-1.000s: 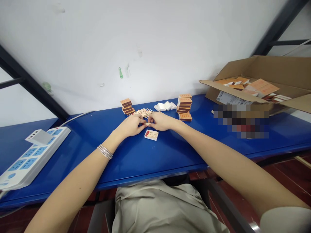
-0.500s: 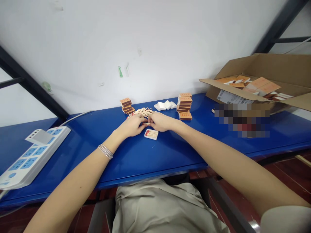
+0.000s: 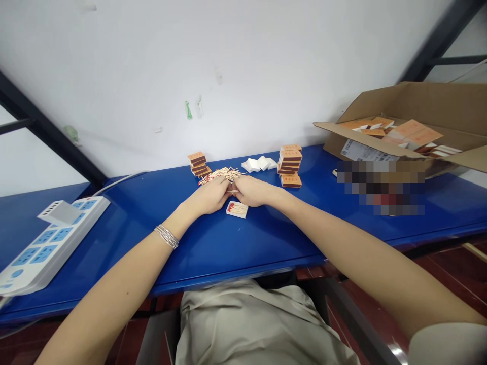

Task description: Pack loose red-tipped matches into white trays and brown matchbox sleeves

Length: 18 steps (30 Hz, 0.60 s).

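Observation:
My left hand and my right hand meet fingertip to fingertip on the blue table, at the near edge of a loose pile of red-tipped matches. Both hands have their fingers curled in a pinch on matches from the pile. A small open white tray of matches lies just in front of my right hand. A silver bracelet sits on my left wrist.
Two stacks of orange matchboxes stand at the back, with white empty trays between them. An open cardboard box of matchboxes is at the right. A white and blue power strip lies at the left.
Both hands have crept a little farther into the match pile; otherwise the scene is unchanged.

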### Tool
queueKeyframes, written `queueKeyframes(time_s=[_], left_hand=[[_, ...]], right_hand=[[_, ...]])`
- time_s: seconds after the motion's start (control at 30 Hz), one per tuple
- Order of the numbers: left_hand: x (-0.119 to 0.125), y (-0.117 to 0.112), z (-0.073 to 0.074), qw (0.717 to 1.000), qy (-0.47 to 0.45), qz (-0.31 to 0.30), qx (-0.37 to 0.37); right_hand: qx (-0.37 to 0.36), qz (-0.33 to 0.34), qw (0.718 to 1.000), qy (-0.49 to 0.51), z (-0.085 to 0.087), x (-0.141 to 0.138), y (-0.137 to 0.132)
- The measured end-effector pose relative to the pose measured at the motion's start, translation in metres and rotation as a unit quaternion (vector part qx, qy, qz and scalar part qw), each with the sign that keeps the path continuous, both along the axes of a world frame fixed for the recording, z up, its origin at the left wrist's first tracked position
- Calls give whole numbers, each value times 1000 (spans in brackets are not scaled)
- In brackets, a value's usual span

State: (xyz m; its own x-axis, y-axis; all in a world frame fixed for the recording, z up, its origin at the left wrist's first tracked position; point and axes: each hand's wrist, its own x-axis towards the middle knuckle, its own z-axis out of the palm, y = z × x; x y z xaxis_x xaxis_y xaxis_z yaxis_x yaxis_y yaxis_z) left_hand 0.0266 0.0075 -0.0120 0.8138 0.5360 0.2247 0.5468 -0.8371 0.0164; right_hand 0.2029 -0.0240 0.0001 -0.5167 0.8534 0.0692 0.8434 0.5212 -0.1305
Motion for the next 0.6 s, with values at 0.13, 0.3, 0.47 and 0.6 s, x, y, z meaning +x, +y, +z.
queueKeyframes(time_s=[0.13, 0.3, 0.47, 0.6], left_hand=[[1, 0, -1, 1000, 0, 5, -9], [1, -2, 1, 1000, 14, 5, -9], [5, -3, 0, 999, 29, 26, -5], [4, -4, 1, 998, 52, 39, 5]], right_hand=[[1, 17, 1000, -21, 0, -1, 0], [-10, 17, 999, -30, 1, -2, -1], [-7, 17, 999, -39, 0, -3, -1], [-17, 15, 1000, -21, 2, -3, -1]])
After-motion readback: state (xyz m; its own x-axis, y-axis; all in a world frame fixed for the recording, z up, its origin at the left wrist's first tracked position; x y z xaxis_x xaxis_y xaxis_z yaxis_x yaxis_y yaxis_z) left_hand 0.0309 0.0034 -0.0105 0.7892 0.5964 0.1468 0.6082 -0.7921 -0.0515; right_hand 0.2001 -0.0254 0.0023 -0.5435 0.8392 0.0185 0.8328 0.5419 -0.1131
